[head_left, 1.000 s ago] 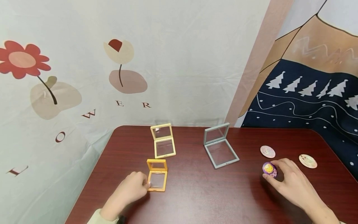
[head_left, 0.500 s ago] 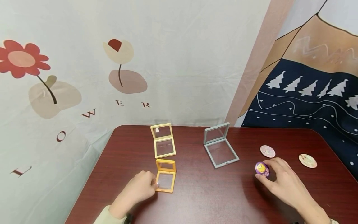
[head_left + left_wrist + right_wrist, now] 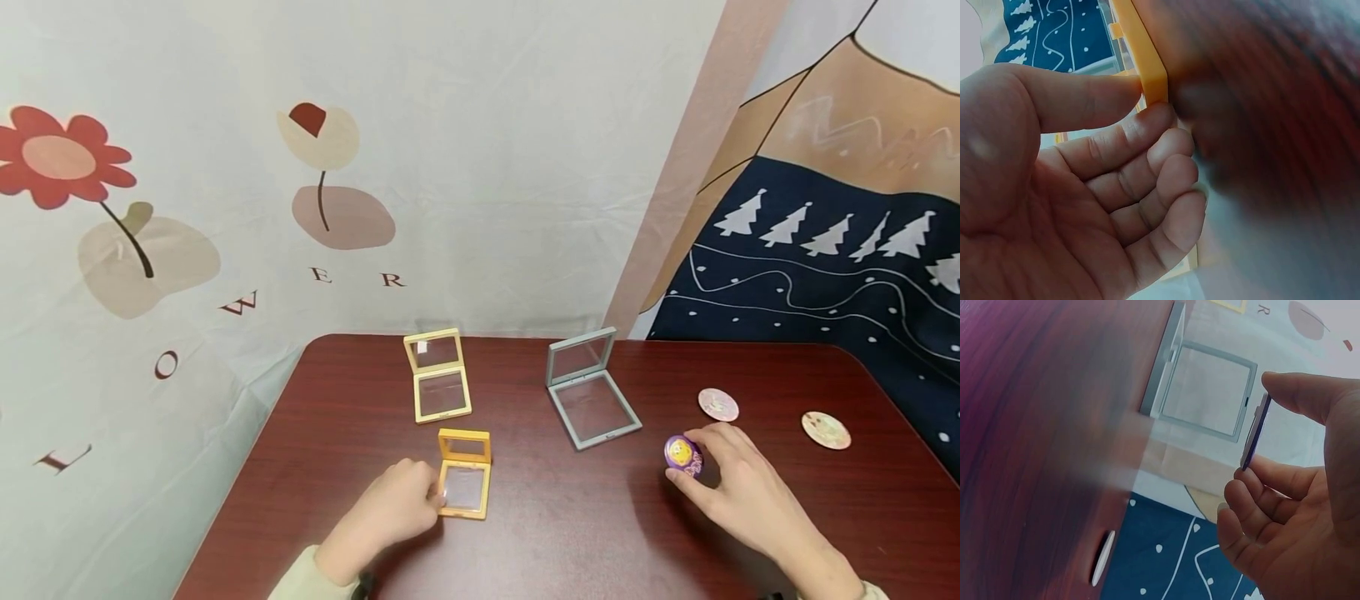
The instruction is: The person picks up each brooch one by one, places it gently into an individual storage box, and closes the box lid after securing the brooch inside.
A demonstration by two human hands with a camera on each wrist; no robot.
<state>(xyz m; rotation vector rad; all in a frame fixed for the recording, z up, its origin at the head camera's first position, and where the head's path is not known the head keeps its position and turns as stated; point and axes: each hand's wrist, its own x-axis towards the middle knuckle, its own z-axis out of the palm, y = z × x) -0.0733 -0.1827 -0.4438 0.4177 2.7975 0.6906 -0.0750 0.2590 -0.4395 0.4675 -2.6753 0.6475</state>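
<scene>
My left hand (image 3: 401,504) pinches the near left corner of a small orange hinged display case (image 3: 463,487) with clear film panes. The case stands with its lid raised at the back. In the left wrist view, thumb and index finger hold the orange frame's corner (image 3: 1147,56), with the other fingers curled below. My right hand (image 3: 750,487) pinches a round purple badge (image 3: 682,455) with a yellow figure on it, thumb and fingers at its edges. Seen edge-on in the right wrist view, the badge (image 3: 1256,432) is thin, with a narrow bar on its back.
Behind are a pale yellow case (image 3: 441,372) and a larger grey case (image 3: 579,381), both with raised lids. A pink round badge (image 3: 717,405) and a cream one (image 3: 826,431) lie at the right on the dark red table (image 3: 555,533). Printed cloth hangs behind.
The left hand has shifted right with the orange case. The right hand has moved left, carrying the purple badge, so the two hands are closer together.
</scene>
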